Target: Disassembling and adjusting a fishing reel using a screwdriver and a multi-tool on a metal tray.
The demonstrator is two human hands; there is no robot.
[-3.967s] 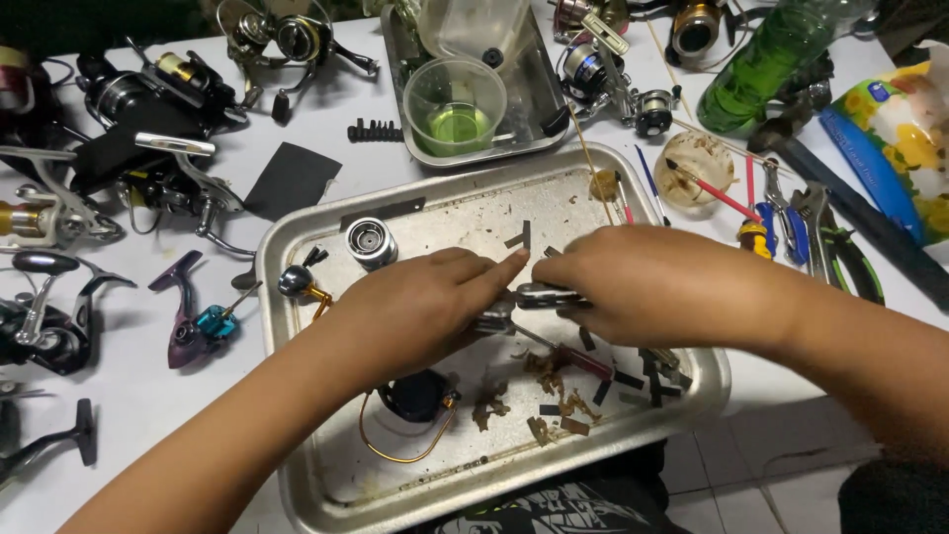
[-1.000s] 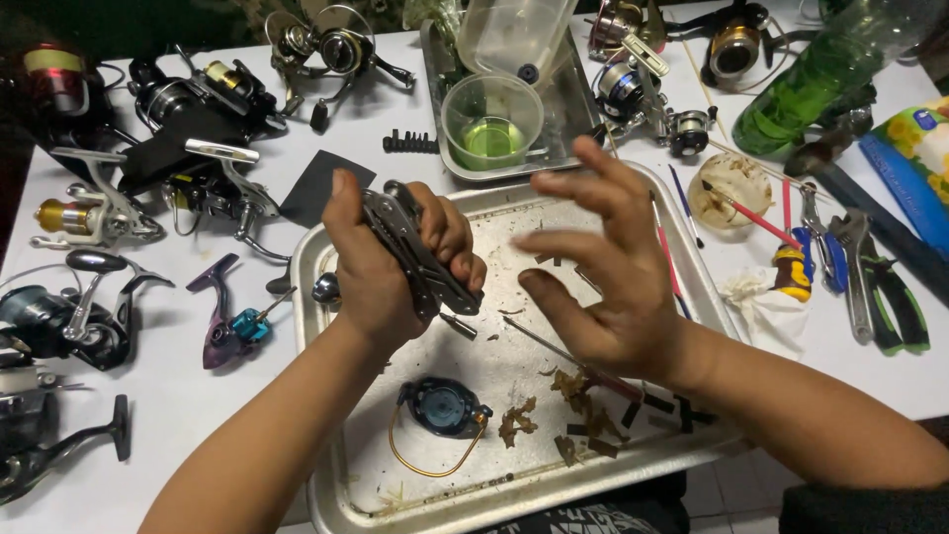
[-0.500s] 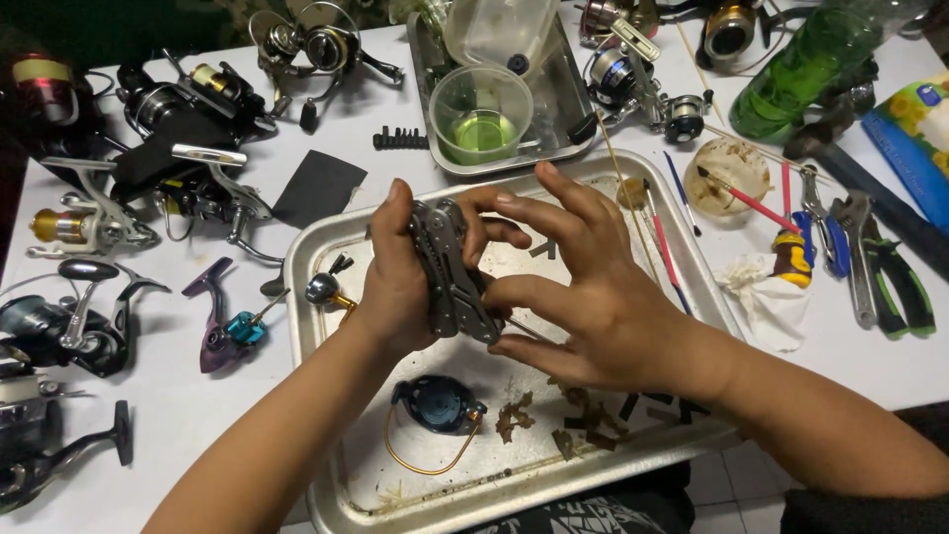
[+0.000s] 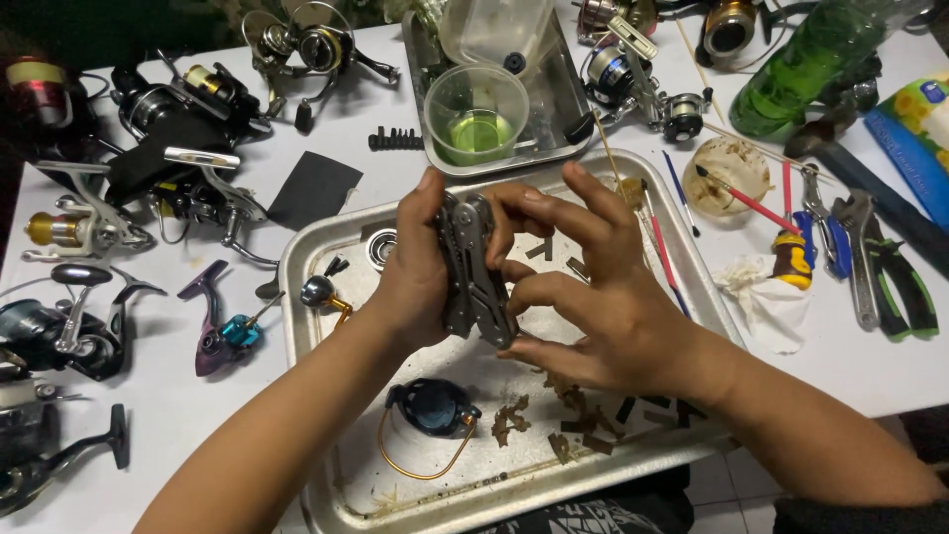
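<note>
The left hand point(image 4: 420, 282) holds a grey folding tool point(image 4: 476, 267) above the metal tray point(image 4: 326, 396). The right hand point(image 4: 593, 307) pinches the tool's edge with its fingertips point(image 4: 519, 292).

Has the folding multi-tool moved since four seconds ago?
Yes. The multi-tool was low among parts on the metal tray; now both hands hold it upright, higher, nearer the green cup.
</note>
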